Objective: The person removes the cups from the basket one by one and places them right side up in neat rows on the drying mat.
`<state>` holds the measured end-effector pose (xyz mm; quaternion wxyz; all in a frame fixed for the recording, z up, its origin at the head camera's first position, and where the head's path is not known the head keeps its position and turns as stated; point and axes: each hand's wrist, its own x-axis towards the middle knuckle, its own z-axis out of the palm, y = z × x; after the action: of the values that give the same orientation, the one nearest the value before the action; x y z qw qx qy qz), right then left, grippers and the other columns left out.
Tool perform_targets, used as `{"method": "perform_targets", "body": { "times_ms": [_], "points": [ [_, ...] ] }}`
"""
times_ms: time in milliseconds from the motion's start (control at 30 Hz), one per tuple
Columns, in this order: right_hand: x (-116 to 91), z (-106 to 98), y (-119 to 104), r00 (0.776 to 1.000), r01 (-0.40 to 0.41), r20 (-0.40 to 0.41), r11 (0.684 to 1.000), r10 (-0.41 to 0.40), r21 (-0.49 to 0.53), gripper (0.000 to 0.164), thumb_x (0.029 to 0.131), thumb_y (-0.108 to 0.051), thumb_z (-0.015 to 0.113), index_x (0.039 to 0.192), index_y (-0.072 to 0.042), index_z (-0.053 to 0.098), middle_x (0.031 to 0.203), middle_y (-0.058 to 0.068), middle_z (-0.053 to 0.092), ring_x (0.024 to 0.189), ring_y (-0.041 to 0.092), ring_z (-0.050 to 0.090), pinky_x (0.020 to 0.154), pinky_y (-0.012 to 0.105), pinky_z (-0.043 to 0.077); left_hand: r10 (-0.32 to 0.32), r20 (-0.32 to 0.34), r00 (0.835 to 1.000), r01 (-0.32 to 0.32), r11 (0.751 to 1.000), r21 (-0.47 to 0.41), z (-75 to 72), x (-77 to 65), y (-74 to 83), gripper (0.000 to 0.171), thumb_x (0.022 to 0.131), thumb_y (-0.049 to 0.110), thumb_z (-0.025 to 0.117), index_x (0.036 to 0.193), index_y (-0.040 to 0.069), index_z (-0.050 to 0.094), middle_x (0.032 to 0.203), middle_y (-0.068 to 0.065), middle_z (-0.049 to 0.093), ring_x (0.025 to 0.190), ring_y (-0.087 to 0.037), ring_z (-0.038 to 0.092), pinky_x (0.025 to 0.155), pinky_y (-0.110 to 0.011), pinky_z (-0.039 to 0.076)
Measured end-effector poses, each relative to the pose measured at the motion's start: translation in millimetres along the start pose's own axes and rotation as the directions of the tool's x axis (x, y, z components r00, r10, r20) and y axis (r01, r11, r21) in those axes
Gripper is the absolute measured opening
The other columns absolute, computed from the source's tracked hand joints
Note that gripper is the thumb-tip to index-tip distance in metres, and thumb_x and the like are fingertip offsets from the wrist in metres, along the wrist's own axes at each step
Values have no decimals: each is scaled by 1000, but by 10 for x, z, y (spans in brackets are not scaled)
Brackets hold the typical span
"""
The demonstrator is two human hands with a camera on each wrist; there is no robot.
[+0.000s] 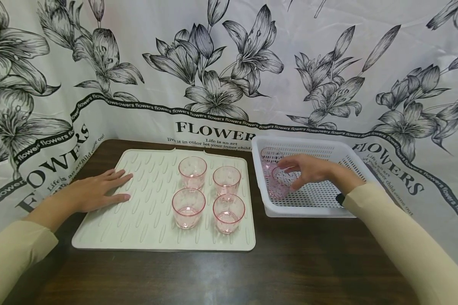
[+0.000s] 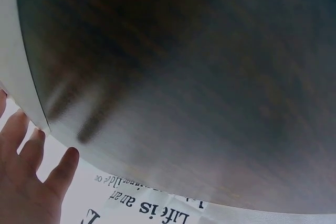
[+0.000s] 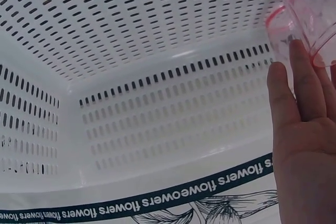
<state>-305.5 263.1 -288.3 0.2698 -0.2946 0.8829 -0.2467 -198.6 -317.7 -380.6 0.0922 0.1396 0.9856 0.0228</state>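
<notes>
My right hand [image 1: 307, 167] is inside the white basket at a clear pink-rimmed glass [image 1: 277, 189], fingers along its far side and thumb at its near side. In the right wrist view this glass [image 3: 320, 19] is cut off by the frame edge beside the fingers. A second pink-rimmed glass [image 1: 268, 167] stands just behind it in the basket. My left hand [image 1: 93, 192] lies flat with spread fingers on the left edge of the pale ribbed drying mat [image 1: 145, 203]. Several matching glasses [image 1: 188, 209] stand upright on the mat's right half.
The perforated white basket [image 1: 309, 213] sits right of the mat, near the wall cloth. Both rest on a dark brown wooden table [image 1: 213, 275]. A white flower-printed cloth [image 1: 229, 97] hangs along the back and sides.
</notes>
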Motion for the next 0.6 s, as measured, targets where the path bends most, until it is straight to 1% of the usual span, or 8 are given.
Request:
{"method": "perform_targets", "body": {
  "times_ms": [200, 433, 467, 600],
  "points": [
    [-3, -9, -41, 1000, -9, -13, 998, 8, -55, 81, 74, -8, 85, 143, 4, 45, 145, 25, 49, 133, 44, 47, 106, 56, 39, 9, 2, 1000, -9, 1000, -12, -5, 1, 11, 83, 95, 68, 44, 154, 10, 36, 156, -26, 32, 141, -52, 27, 98, -73, 34],
    [-62, -69, -123, 999, -20, -33, 997, 18, -73, 84, 74, -16, 88, 144, 4, 46, 147, 23, 49, 135, 43, 45, 110, 56, 35, 12, -3, 1000, -12, 1000, -6, 9, 0, -4, 83, 95, 68, 44, 154, 10, 36, 156, -25, 32, 141, -52, 27, 98, -72, 35],
    [-78, -84, -134, 999, -14, -40, 997, 11, -82, 84, 75, -17, 88, 144, 4, 46, 146, 23, 49, 135, 43, 45, 110, 56, 35, 12, -4, 1000, -12, 1000, -3, 13, 1, -10, 83, 95, 68, 44, 154, 10, 36, 156, -26, 32, 141, -52, 27, 98, -72, 35],
    [-127, -146, -183, 997, 33, -63, 996, -38, -82, 79, 77, -13, 85, 143, 7, 46, 144, 26, 51, 133, 44, 47, 110, 54, 36, 15, -7, 1000, -15, 1000, 3, 23, 4, -27, 83, 95, 68, 45, 154, 10, 36, 156, -26, 33, 140, -52, 28, 97, -72, 35]
  ]
}}
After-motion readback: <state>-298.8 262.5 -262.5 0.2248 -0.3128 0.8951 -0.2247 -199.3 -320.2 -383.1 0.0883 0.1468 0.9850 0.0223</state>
